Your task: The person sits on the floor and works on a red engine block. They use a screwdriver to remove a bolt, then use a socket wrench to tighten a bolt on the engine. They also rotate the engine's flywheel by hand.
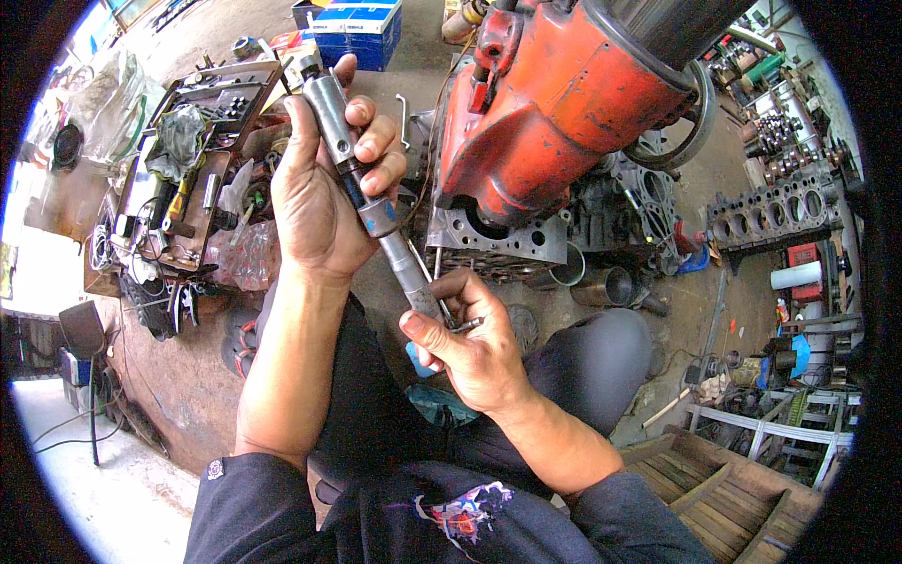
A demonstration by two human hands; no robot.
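Currently gripping a long stepped steel shaft (380, 220) in both hands, a little off centre toward half past ten, slanting from eleven o'clock down toward five. Cradling its bright upper cylinder in the left hand (317, 214), at ten o'clock, turned palm up, with bent fingers on one side and a raised thumb on the other. Closed around its duller lower end with the right hand (476, 350), just below centre toward five o'clock, along with a thin metal rod (468, 325) beside the thumb. Facing an orange-red machine head (564, 103) at one o'clock, with a round handwheel (699, 122) at two and a holed metal block (537, 235) underneath. Also showing an engine block (778, 233) with round bores between two and three, a wooden crate (723, 522) between four and five, and a blue box (371, 52) between eleven and twelve.
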